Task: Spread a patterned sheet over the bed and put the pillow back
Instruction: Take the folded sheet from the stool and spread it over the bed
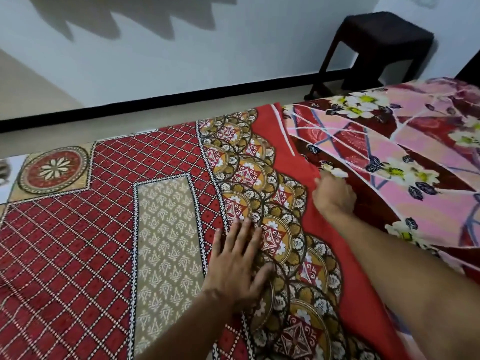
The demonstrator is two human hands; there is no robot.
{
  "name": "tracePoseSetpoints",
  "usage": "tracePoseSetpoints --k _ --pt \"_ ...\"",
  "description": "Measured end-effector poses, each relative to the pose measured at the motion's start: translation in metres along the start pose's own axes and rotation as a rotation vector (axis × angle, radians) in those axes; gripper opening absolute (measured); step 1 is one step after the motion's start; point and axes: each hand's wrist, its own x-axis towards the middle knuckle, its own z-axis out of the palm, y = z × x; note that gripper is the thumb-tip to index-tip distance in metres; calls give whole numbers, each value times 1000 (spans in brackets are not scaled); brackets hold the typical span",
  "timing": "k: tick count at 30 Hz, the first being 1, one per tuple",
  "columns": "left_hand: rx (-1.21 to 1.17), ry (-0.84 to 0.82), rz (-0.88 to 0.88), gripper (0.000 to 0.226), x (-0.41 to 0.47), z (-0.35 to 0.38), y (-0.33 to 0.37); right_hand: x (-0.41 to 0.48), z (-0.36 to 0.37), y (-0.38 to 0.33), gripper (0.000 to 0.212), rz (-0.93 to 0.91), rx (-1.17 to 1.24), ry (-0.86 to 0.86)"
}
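Observation:
The red patterned sheet (109, 229) lies flat over most of the bed, with a lattice field, a beige panel and a border of gold medallions. My left hand (239, 263) presses flat on that border, fingers straight and spread. My right hand (333, 194) reaches farther in, its fingers curled round the plain red edge of the sheet where it meets the pink floral cloth (405, 157). The floral cloth covers the right part of the bed. No pillow is in view.
A dark plastic stool (376, 48) stands on the floor past the far right corner of the bed. A white wall with a black skirting strip (155, 105) runs along the far side, with a strip of beige floor between it and the bed.

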Motion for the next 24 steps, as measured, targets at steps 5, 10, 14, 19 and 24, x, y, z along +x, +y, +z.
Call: tracePoseSetpoints --k 5,10,14,19,24 --pt "34 -63 19 79 -5 -8 -15 -20 18 -16 49 5 -51 76" --pt "19 4 -134 78 -24 -13 -40 -124 6 -21 61 -756 -86 -74" --pt "13 11 -138 81 -66 -11 -60 -176 16 55 71 -612 -251 -279" --pt "9 30 -131 80 -109 -21 -82 -169 -22 107 87 -42 -398 -324" --pt "117 43 -194 79 -147 -112 -85 -196 -93 4 76 -250 -247 -267"
